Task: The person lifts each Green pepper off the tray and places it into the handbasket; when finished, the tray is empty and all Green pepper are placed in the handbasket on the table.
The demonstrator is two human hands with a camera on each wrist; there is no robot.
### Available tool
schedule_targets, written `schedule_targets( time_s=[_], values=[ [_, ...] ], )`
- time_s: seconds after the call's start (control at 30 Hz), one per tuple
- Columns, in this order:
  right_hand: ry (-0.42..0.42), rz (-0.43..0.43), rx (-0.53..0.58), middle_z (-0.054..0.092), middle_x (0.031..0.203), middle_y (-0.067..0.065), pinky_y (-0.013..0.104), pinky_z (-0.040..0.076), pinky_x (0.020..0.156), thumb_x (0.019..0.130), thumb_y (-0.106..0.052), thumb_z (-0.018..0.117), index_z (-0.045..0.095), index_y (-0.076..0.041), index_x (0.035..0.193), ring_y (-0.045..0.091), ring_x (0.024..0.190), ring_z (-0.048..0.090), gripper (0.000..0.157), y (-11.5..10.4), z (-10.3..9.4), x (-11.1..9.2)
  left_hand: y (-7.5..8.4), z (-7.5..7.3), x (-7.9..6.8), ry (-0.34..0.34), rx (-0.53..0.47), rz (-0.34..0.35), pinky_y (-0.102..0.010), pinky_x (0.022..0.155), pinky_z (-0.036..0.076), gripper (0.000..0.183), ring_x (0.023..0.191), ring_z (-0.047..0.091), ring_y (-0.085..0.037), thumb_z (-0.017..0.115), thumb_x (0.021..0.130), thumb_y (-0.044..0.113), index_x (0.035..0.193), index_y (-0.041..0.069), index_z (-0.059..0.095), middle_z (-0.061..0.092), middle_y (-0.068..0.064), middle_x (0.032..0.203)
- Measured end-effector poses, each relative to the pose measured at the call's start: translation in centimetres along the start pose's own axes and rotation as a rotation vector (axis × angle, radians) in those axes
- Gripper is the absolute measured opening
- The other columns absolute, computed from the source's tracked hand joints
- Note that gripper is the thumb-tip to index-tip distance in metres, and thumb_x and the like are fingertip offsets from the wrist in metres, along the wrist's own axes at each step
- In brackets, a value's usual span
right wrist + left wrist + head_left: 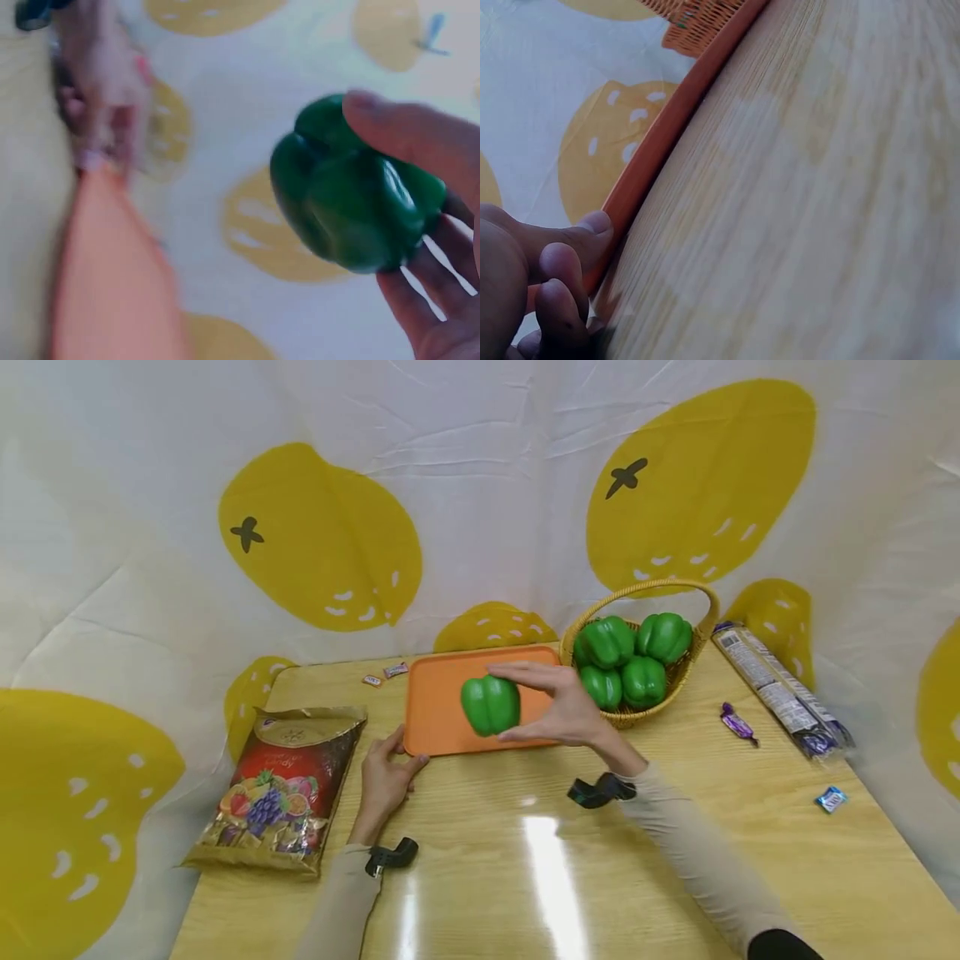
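Note:
My right hand (558, 706) grips a green bell pepper (491, 705) between thumb and fingers, over the orange tray (435, 727). In the right wrist view the pepper (352, 195) hangs clear of the tray, thumb on one side and fingers on the other. At the tray's near left corner, my left hand (386, 781) pinches the rim. The left wrist view shows the left thumb (592, 225) on top of that rim, the other fingers curled beside and below it. A wicker basket (630, 718) holding several green bell peppers (643, 681) stands right of the tray.
A red and gold candy bag (281, 793) lies at the left. Two small wrapped candies (395, 670) lie behind the tray's left side. At the right are a long package (780, 689), a purple candy (738, 724) and a blue candy (831, 799). A lemon-print cloth (480, 527) hangs behind.

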State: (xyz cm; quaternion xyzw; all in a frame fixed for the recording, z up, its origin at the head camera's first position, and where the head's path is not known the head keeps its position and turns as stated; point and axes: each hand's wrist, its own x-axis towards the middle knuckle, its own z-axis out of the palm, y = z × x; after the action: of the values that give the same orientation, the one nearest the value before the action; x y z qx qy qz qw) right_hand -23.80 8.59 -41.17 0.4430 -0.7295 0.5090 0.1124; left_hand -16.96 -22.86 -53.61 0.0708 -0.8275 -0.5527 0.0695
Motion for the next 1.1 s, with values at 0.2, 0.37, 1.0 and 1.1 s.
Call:
schedule_targets(
  time_s=[0.2,0.37,1.0,1.1],
  values=[
    [0.135,-0.06,0.14,0.062,0.126,0.027,0.03,0.053,0.101,0.044,0.023,0.088,0.061,0.016,0.123,0.027,0.123,0.058,0.084,-4.6,-9.5,-2.8,-0.4,-1.3,0.5,0.018,0.042,0.012,-0.032,0.034,0.052,0.072,0.042,0.057,-0.019,0.08,0.084,0.014,0.147,0.01,0.048,0.048,-0.013,0.102],
    [0.227,0.008,0.168,0.061,0.126,0.03,0.03,0.051,0.104,0.043,0.034,0.081,0.059,0.02,0.121,0.027,0.123,0.059,0.083,-3.3,-13.6,-4.5,-0.2,-1.9,0.6,0.023,0.028,0.016,-0.033,0.034,0.052,0.073,0.042,0.057,-0.018,0.081,0.082,0.012,0.147,0.007,0.047,0.047,-0.014,0.101],
    [0.205,0.426,0.11,0.059,0.135,0.015,0.022,0.053,0.099,0.059,0.012,0.089,0.061,0.003,0.131,0.017,0.126,0.057,0.079,3.6,-10.6,-8.2,-0.7,-1.8,0.5,0.014,0.019,0.006,-0.033,0.034,0.052,0.074,0.042,0.058,-0.019,0.081,0.084,0.016,0.149,0.01,0.046,0.047,-0.015,0.102],
    [0.215,0.416,0.103,0.058,0.135,0.017,0.024,0.052,0.101,0.058,0.014,0.089,0.06,0.003,0.132,0.023,0.126,0.056,0.08,3.7,-10.4,-8.4,-0.8,-1.8,0.5,0.01,0.029,0.005,-0.033,0.034,0.053,0.074,0.042,0.058,-0.018,0.081,0.084,0.016,0.149,0.01,0.045,0.047,-0.015,0.103]
  ],
)
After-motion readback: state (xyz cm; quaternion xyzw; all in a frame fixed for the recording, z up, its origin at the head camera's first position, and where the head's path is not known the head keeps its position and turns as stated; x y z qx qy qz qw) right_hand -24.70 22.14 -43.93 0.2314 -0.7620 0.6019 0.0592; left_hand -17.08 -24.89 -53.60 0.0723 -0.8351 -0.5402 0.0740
